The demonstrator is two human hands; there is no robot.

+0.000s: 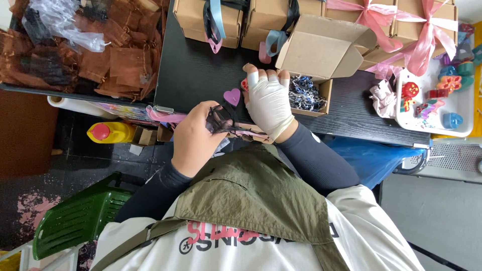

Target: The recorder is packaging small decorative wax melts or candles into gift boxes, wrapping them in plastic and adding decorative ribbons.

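Note:
My left hand (195, 136), bare, grips a small black mesh pouch (221, 119) at the near edge of the black table (191, 75). My right hand (268, 100), in a white glove with cut fingertips, rests knuckles up beside an open cardboard box (316, 55) and touches the pouch's other side. A pink heart-shaped piece (232, 96) lies between the hands. A small red piece (244, 84) shows by the right hand's index finger. The box holds a tangle of blue and white shredded filling (304, 94).
Closed cardboard boxes with pink, blue and black ribbons (401, 25) line the far edge. A white tray (464, 108) of colourful shaped pieces stands at right. Brown organza pouches (120, 60) pile at left. A yellow bottle (113, 132) and a green chair (80, 216) are below the table.

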